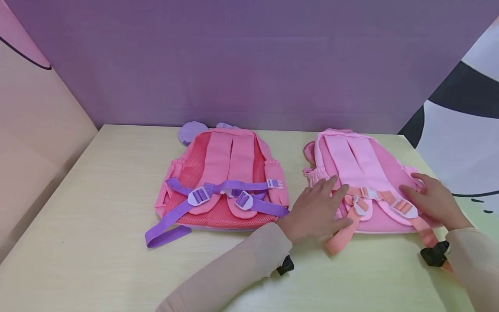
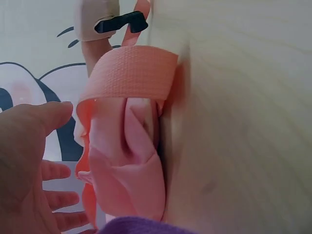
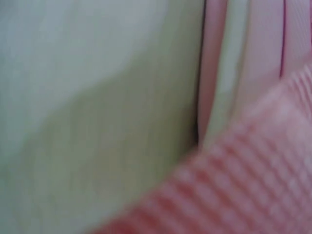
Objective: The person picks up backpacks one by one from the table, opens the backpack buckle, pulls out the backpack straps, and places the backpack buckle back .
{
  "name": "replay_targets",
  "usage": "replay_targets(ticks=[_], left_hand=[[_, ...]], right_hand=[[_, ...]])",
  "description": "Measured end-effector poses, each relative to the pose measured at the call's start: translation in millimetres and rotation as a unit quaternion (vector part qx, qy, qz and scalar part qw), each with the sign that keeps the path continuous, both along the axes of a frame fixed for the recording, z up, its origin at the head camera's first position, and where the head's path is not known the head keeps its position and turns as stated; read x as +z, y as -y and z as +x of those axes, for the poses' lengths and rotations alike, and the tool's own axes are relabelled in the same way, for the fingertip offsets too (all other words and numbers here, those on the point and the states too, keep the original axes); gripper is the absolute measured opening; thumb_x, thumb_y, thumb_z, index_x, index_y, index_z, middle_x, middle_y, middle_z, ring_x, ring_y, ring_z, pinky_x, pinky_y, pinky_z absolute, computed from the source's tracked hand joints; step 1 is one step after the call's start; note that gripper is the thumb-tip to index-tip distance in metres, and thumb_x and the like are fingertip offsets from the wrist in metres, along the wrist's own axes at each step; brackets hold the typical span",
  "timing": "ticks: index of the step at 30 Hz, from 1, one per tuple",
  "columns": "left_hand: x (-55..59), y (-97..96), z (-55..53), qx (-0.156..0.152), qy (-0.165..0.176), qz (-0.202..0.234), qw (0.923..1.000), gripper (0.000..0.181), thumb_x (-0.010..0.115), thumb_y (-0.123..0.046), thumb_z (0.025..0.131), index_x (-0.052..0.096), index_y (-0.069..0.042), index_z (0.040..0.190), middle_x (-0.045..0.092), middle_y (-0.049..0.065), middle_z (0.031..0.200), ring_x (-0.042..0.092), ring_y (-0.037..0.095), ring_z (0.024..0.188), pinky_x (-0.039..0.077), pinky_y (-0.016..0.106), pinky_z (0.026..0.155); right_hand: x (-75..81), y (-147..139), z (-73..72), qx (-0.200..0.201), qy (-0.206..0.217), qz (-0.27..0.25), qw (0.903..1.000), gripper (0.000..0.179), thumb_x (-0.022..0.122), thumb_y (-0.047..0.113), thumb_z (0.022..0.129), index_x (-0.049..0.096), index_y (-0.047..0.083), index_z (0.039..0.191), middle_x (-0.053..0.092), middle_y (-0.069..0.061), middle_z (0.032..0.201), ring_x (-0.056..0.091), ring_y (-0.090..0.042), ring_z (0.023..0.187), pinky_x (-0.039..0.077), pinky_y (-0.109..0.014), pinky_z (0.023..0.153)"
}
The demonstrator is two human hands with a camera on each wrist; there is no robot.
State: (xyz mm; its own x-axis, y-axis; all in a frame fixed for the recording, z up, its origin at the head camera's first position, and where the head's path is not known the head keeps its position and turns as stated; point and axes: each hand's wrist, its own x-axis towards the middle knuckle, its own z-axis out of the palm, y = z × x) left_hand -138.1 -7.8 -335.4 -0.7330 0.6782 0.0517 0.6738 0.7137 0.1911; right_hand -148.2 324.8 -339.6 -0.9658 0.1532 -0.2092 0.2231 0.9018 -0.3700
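A light pink backpack (image 1: 351, 160) lies on the table at the right in the head view, its shoulder straps facing up. Across its lower part run orange straps (image 1: 383, 196) with white buckles. My left hand (image 1: 317, 210) is at its left side, fingers spread. My right hand (image 1: 434, 199) is by its right side pocket, thumb and forefinger apart; its other fingers are hidden. In the left wrist view the left hand (image 2: 29, 165) is beside a looped orange strap (image 2: 129, 75) and the pink side fabric. The right wrist view shows a blurred orange strap (image 3: 234, 180) close up.
A second backpack (image 1: 218, 160), darker pink with purple straps (image 1: 171, 221), lies left of the first. The pale table (image 1: 97, 195) ends at a purple back panel (image 1: 249, 65). A patterned panel (image 1: 464, 143) stands at the right.
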Motion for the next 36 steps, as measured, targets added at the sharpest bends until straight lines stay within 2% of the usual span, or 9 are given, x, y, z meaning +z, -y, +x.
replay_targets(ticks=[4,11,18,22,27,34,36], left_hand=[[-4.4,-3.5,1.5,0.004,-0.011,-0.015,0.9998,0.068,0.042,-0.063,0.091,0.027,-0.030,0.150,0.024,-0.005,0.156,0.027,0.015,0.142,0.030,0.039,0.110],[-8.9,0.6,3.8,0.007,-0.042,-0.025,0.9988,0.063,0.042,-0.061,0.092,0.033,-0.031,0.146,0.035,-0.005,0.150,0.036,0.014,0.136,0.030,0.039,0.105],[-7.8,12.0,7.8,0.014,-0.046,-0.024,0.9986,0.059,0.044,-0.057,0.093,0.035,-0.029,0.145,0.039,-0.004,0.147,0.038,0.014,0.133,0.029,0.040,0.107],[-5.5,19.2,9.2,0.022,-0.057,-0.025,0.9978,0.057,0.046,-0.056,0.093,0.039,-0.027,0.142,0.044,-0.004,0.140,0.043,0.013,0.126,0.031,0.039,0.105],[-3.6,27.9,8.7,0.029,-0.075,-0.035,0.9961,0.054,0.046,-0.056,0.093,0.043,-0.025,0.137,0.050,-0.004,0.130,0.049,0.013,0.118,0.032,0.037,0.103],[-3.4,41.9,6.5,0.030,-0.080,-0.039,0.9956,0.049,0.047,-0.052,0.094,0.047,-0.023,0.133,0.052,-0.004,0.127,0.051,0.014,0.116,0.033,0.036,0.101],[-4.3,46.9,6.0,0.029,-0.098,-0.033,0.9943,0.046,0.048,-0.051,0.094,0.050,-0.022,0.129,0.055,-0.003,0.123,0.053,0.014,0.113,0.035,0.035,0.097]], right_hand=[[0.5,1,0.4,-0.006,0.016,-0.004,0.9998,0.091,0.039,0.057,0.095,0.003,-0.009,0.146,0.020,-0.045,0.137,0.028,-0.059,0.114,0.045,-0.061,0.082],[-0.4,5,2.2,-0.005,0.020,-0.016,0.9996,0.092,0.039,0.058,0.094,0.003,-0.008,0.147,0.018,-0.045,0.138,0.027,-0.059,0.116,0.043,-0.063,0.085],[-0.1,19,4.0,-0.003,0.016,-0.015,0.9998,0.092,0.040,0.058,0.094,0.005,-0.008,0.147,0.020,-0.044,0.138,0.029,-0.060,0.117,0.041,-0.065,0.085],[-0.7,30,3.9,-0.001,0.010,-0.018,0.9998,0.091,0.040,0.056,0.094,0.005,-0.009,0.147,0.021,-0.044,0.139,0.029,-0.060,0.119,0.040,-0.067,0.086],[-0.2,45,2.5,0.002,-0.002,-0.023,0.9997,0.087,0.041,0.053,0.095,0.008,-0.010,0.147,0.023,-0.044,0.139,0.029,-0.060,0.120,0.038,-0.069,0.088],[-1.9,63,1.4,0.015,-0.016,-0.019,0.9996,0.082,0.042,0.048,0.097,0.013,-0.012,0.145,0.027,-0.043,0.137,0.032,-0.059,0.120,0.037,-0.069,0.090],[-2.2,68,1.0,0.018,-0.019,-0.017,0.9995,0.082,0.042,0.047,0.097,0.014,-0.013,0.145,0.028,-0.043,0.137,0.033,-0.058,0.119,0.038,-0.069,0.090]])
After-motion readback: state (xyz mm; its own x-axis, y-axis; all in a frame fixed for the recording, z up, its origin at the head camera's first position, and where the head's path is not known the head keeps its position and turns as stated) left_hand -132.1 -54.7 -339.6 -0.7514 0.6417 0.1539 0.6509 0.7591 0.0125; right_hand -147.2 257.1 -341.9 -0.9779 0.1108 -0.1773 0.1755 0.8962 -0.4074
